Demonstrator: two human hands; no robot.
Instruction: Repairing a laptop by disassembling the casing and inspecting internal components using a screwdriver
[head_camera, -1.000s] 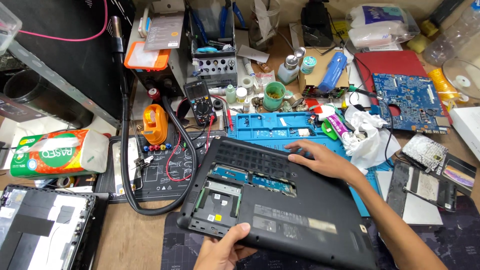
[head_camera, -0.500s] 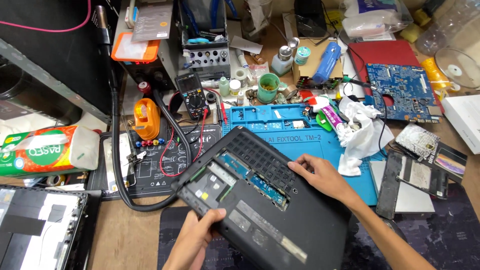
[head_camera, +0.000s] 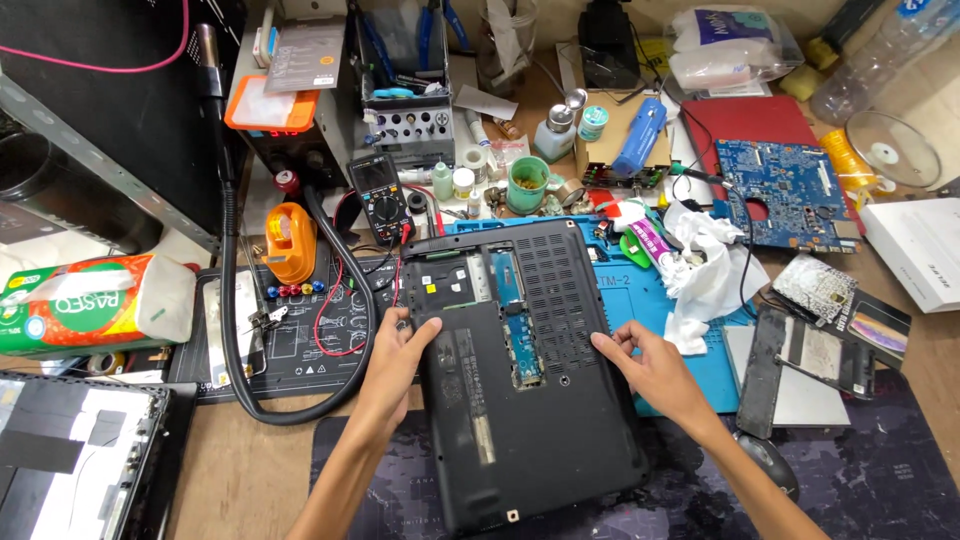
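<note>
A black laptop (head_camera: 530, 400) lies bottom side up in front of me, its long side running away from me, with an opened bay that shows green circuit boards near the far end. My left hand (head_camera: 400, 350) grips its left edge, thumb on top. My right hand (head_camera: 645, 365) rests on its right edge with fingers spread along the casing. The far part of the laptop lies over a blue work mat (head_camera: 650, 300).
A black multimeter (head_camera: 378, 195) with red leads and an orange tool (head_camera: 291, 240) sit to the left. A bare blue circuit board (head_camera: 785, 195), crumpled white tissue (head_camera: 705, 270), a green cup (head_camera: 525, 183), a tissue pack (head_camera: 95, 300) and another dismantled laptop (head_camera: 70, 465) lie around.
The laptop has been turned from lying slanted across the mat to pointing away from me. My hands moved from its near and far edges to its left and right sides.
</note>
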